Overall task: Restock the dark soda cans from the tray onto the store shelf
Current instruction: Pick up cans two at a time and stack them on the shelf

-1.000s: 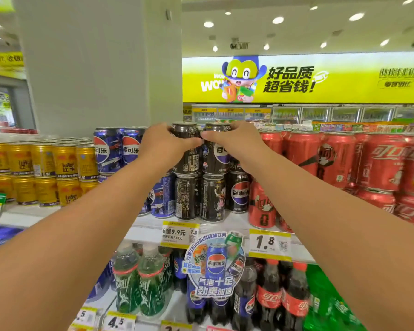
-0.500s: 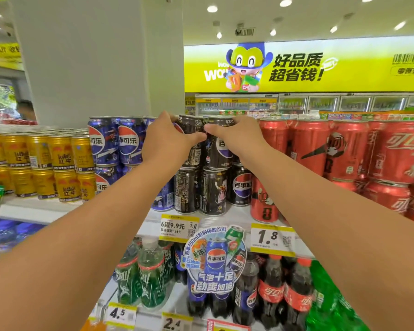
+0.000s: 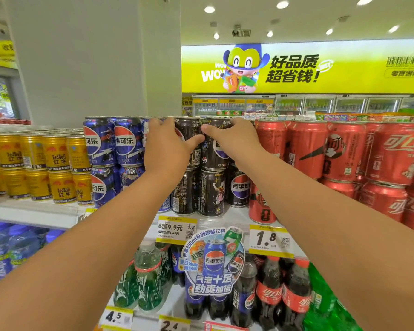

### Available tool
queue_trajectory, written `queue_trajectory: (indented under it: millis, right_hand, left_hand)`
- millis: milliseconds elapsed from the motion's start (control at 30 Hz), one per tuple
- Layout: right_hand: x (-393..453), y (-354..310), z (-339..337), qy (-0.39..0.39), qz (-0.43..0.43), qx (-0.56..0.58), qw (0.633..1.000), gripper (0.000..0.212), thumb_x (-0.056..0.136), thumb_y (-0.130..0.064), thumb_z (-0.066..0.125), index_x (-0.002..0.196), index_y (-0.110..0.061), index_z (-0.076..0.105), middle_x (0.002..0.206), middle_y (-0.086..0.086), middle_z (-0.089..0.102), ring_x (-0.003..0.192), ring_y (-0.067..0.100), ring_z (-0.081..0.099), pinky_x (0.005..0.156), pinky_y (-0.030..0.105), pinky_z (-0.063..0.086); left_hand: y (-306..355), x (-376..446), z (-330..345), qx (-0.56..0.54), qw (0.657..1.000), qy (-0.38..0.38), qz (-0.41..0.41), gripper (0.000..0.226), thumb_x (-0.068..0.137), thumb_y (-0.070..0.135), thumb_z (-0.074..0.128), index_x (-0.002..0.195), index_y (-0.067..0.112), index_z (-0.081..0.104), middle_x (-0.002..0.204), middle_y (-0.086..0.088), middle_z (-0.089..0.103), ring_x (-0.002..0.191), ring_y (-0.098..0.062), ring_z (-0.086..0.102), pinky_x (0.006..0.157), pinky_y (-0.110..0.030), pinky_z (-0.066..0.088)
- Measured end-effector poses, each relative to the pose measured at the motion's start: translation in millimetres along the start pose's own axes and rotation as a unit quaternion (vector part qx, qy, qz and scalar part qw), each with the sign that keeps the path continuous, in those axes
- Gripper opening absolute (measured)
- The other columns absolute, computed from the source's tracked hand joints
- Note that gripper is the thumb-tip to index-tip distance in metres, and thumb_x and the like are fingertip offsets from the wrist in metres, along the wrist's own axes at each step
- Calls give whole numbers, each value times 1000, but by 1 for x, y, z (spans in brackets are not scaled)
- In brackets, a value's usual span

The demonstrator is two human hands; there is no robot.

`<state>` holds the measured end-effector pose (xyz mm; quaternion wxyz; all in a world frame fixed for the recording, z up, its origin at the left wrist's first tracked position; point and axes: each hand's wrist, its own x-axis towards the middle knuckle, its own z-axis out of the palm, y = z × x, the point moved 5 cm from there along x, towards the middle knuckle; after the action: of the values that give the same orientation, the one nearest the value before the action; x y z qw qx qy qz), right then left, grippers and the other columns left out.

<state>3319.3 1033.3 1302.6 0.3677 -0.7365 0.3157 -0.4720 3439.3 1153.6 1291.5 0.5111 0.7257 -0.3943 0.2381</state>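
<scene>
Two dark soda cans stand side by side on the upper layer of the store shelf (image 3: 234, 217). My left hand (image 3: 169, 145) grips the left dark can (image 3: 189, 132), and my right hand (image 3: 234, 137) grips the right dark can (image 3: 216, 154). Both cans rest on top of other dark cans (image 3: 210, 194) in the lower layer. My thumbs nearly meet between the two cans. No tray is in view.
Blue cola cans (image 3: 112, 142) stand stacked just left, gold energy-drink cans (image 3: 41, 163) farther left, red cola cans (image 3: 339, 151) to the right. Price tags (image 3: 176, 229) line the shelf edge. Bottles (image 3: 148, 283) fill the shelf below. A white pillar (image 3: 93, 56) rises behind.
Both hands have stayed on the two upper dark cans. The camera has shifted slightly, so the shelf sits a little lower and closer in view.
</scene>
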Motion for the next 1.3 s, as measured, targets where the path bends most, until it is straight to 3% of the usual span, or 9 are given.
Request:
queue_trajectory:
  millis: [267, 400, 567, 667, 833, 967, 1100, 1200, 1300]
  right_hand:
    - [1, -1, 11, -7, -4, -25, 1000, 78, 68, -61, 80, 122, -10, 56, 90, 8, 72, 79, 24, 67, 67, 36, 51]
    - [-3, 0, 6, -6, -18, -37, 999, 83, 81, -54, 75, 142, -6, 46, 91, -9, 56, 98, 17, 57, 84, 31, 45]
    - [-14, 8, 8, -3, -30, -62, 998, 93, 82, -60, 70, 153, -13, 32, 148, 3, 48, 134, 24, 47, 104, 37, 42]
    - [-24, 15, 12, 3, -26, -79, 997, 91, 81, -59, 71, 150, -12, 35, 144, 5, 51, 129, 24, 51, 102, 39, 46]
    - [-43, 25, 20, 4, -37, -128, 991, 49, 89, -43, 68, 125, -14, 52, 117, 1, 61, 104, 19, 60, 79, 28, 43]
    - [-61, 27, 23, 3, -24, -203, 979, 49, 93, -44, 61, 127, -11, 52, 120, 6, 60, 106, 23, 58, 73, 24, 43]
    - [-85, 29, 25, -2, -10, -300, 954, 54, 97, -47, 54, 135, -9, 49, 131, 12, 57, 120, 31, 55, 93, 36, 45]
    - [-112, 28, 29, -5, -47, -318, 947, 48, 96, -49, 53, 130, -15, 54, 125, 7, 60, 117, 26, 56, 94, 36, 47]
    - [-138, 30, 37, -49, -86, -364, 926, 64, 97, -55, 48, 145, -14, 41, 149, 5, 43, 142, 25, 35, 114, 41, 35]
  left_hand:
    - [1, 4, -8, 71, 997, 18, 5, 71, 76, 61, 75, 118, 10, 51, 120, -9, 53, 98, -28, 62, 71, -49, 57]
    - [-2, 4, -9, 66, 998, 12, 4, 70, 77, 64, 72, 119, 13, 51, 116, -7, 55, 95, -26, 61, 70, -49, 56]
    - [-15, -4, -9, 34, 999, 4, 16, 64, 78, 65, 71, 113, 15, 53, 105, -2, 55, 89, -24, 59, 69, -46, 55]
    - [-24, -11, -9, 24, 999, -13, 23, 62, 79, 62, 72, 116, 16, 55, 111, -2, 57, 96, -23, 59, 76, -46, 55]
    - [-38, -25, -11, 101, 991, -56, 62, 61, 83, 69, 61, 121, 21, 59, 118, 0, 60, 101, -24, 62, 68, -37, 50]
    - [-51, -37, -12, 165, 977, -85, 108, 68, 87, 69, 54, 138, 24, 53, 128, 0, 59, 114, -25, 59, 70, -39, 51]
    - [-69, -49, -14, 171, 966, -103, 167, 62, 91, 62, 55, 139, 23, 57, 127, -2, 60, 115, -28, 57, 73, -40, 51]
    - [-85, -60, -14, 169, 957, -122, 202, 61, 91, 61, 56, 137, 21, 60, 124, -2, 62, 113, -28, 57, 72, -40, 51]
    - [-93, -74, -16, 174, 945, -149, 235, 64, 91, 62, 54, 138, 20, 60, 129, -6, 61, 115, -30, 57, 74, -43, 54]
